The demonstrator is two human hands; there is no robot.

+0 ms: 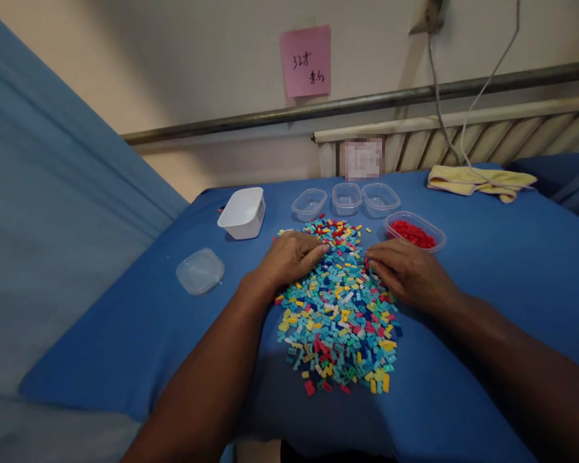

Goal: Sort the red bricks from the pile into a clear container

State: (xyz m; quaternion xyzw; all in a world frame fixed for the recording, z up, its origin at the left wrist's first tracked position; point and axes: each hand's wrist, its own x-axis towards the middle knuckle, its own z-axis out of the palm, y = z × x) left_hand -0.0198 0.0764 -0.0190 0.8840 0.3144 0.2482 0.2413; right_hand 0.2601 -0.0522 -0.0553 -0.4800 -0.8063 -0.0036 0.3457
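A wide pile of small toy building bricks (pixel 340 315) in light blue, yellow, red, pink, white, green and dark blue is spread on the blue-covered table. My left hand (pixel 293 257) rests on the pile's upper left, thumb and fingers drawn together; what is between them, if anything, is too small to make out. At the pile's right edge, my right hand (pixel 408 270) has its fingertips closed, with a small red brick (pixel 367 262) showing at them. Just beyond that hand is a clear plastic tub (pixel 439 239) holding red bricks (pixel 412 233).
Behind the pile stand three clear tubs: left (pixel 309 204), middle (pixel 346 199) and right (pixel 380 200). A white container (pixel 242 215) and a translucent lid (pixel 201 271) are on the left. A yellow cloth (pixel 477 180) lies back right, below a radiator (pixel 492 132).
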